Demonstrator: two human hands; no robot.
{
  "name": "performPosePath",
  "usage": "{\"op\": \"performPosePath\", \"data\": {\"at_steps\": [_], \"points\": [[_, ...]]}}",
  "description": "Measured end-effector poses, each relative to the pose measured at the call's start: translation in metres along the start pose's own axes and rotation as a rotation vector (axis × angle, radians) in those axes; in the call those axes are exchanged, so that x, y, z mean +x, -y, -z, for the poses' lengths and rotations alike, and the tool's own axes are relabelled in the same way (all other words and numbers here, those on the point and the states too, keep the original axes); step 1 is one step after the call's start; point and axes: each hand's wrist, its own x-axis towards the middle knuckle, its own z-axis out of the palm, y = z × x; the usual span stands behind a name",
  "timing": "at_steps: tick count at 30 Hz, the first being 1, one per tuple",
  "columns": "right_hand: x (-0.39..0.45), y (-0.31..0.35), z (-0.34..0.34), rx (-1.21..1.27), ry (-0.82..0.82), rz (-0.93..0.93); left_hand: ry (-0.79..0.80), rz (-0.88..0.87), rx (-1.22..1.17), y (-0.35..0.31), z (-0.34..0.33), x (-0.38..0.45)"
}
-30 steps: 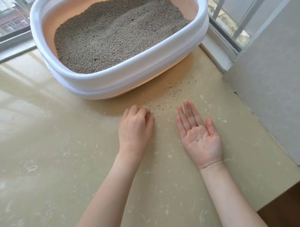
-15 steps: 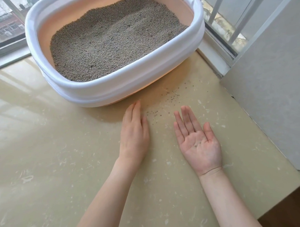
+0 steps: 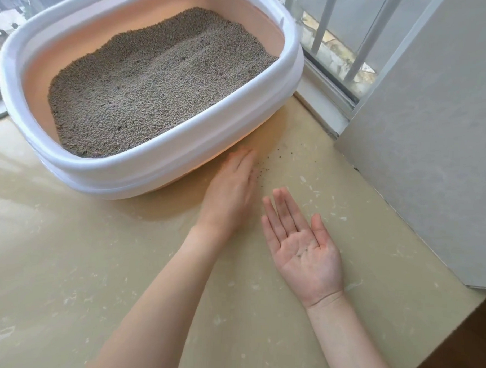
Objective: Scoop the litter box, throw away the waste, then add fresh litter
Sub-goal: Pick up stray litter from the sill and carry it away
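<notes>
The litter box has a white rim and peach walls and stands on the beige floor at the back left. Grey litter fills it in an uneven layer. My left hand lies palm down on the floor, blurred, its fingertips near the box's front right corner. Beside those fingertips are spilled litter grains on the floor. My right hand rests palm up and flat, with a few grains on the palm.
A grey wall panel rises at the right. Behind the box runs a window sill with a railing. The beige floor spreads out in front and to the left. A dark wood strip shows at the bottom right.
My left hand has uncurled and slid forward along the floor toward the box corner and the spilled grains. My right hand has stayed palm up. The view has come closer to the box.
</notes>
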Motion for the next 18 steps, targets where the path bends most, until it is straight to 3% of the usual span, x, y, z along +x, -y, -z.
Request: {"op": "performPosePath", "data": {"at_steps": [8, 13, 18], "points": [[0.001, -0.001, 0.002, 0.005, 0.032, 0.010, 0.080, 0.017, 0.081, 0.015, -0.002, 0.012], [0.001, -0.001, 0.001, 0.012, 0.035, 0.017, 0.180, -0.182, 0.000, 0.009, 0.001, 0.003], [0.001, -0.001, 0.001, 0.009, 0.045, 0.013, 0.160, -0.227, -0.049, 0.007, 0.011, 0.014]]}}
